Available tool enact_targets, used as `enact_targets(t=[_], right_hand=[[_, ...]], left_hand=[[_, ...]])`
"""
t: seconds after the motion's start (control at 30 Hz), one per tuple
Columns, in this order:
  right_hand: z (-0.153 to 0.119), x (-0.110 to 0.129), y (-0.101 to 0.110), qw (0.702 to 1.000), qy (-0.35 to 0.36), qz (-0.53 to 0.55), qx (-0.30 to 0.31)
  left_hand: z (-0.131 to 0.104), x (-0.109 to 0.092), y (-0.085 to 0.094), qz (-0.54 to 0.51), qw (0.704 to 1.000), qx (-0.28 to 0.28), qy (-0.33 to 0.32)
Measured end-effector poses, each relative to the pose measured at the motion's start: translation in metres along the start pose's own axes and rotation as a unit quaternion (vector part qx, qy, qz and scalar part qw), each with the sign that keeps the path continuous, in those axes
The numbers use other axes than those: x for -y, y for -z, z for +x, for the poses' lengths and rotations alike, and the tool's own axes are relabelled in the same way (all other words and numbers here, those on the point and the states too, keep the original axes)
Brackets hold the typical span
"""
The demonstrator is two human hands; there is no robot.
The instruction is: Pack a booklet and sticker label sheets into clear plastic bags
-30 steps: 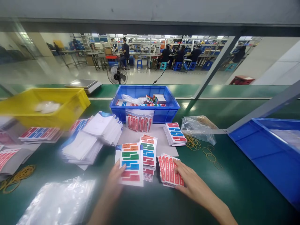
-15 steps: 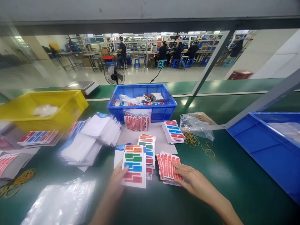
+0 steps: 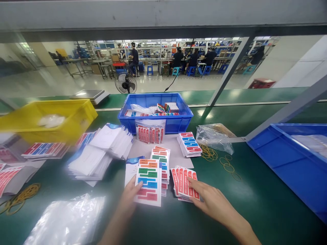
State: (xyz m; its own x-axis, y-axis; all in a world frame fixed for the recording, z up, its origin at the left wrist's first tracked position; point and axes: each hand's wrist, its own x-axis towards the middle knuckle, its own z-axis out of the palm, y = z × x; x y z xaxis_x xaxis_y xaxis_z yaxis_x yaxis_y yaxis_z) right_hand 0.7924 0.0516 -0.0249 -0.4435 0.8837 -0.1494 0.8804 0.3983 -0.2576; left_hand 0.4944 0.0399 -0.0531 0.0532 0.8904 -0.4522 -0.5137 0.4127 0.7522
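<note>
My left hand (image 3: 129, 196) grips a white sticker sheet (image 3: 148, 182) by its left edge, thumb on top. Orange, green, blue and red labels run down that sheet. Behind it and slightly right lies a stack of similar sheets (image 3: 165, 154), and a blue-and-white printed leaflet (image 3: 130, 170) shows partly from under it. To the right, my right hand (image 3: 211, 199) has its fingertips and thumb closed on the right edge of a fanned stack of red label sheets (image 3: 182, 180), which carry "Max Level" and "Min Level" print. How many sheets the fingers hold cannot be seen.
A blue bin (image 3: 155, 119) with sticker sheets stands ahead, a yellow bin (image 3: 87, 114) at left, another blue bin (image 3: 286, 163) at right. White leaflets (image 3: 98, 154), a label stack (image 3: 189, 144), rubber bands (image 3: 209, 152) and clear plastic bags (image 3: 66, 217) lie around. A metal post (image 3: 231, 73) rises behind.
The view has tilted slightly, so everything sits a little lower. Both hands keep their hold on the same sheets, with hardly any movement.
</note>
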Motion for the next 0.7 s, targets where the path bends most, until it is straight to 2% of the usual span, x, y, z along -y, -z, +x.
enact_targets(t=[0.27,0.53,0.7], right_hand=[[0.001,0.001,-0.004,0.999,-0.002,-0.021,-0.031],[0.004,0.0,-0.002,0.999,0.009,-0.05,-0.015],[0.004,0.002,-0.01,0.995,0.031,-0.077,-0.05]], left_hand=[[0.001,0.001,0.0,0.011,1.0,0.008,-0.001],[0.003,0.004,0.0,0.005,1.0,0.009,-0.003],[0.005,0.006,0.002,0.008,1.0,0.005,-0.005]])
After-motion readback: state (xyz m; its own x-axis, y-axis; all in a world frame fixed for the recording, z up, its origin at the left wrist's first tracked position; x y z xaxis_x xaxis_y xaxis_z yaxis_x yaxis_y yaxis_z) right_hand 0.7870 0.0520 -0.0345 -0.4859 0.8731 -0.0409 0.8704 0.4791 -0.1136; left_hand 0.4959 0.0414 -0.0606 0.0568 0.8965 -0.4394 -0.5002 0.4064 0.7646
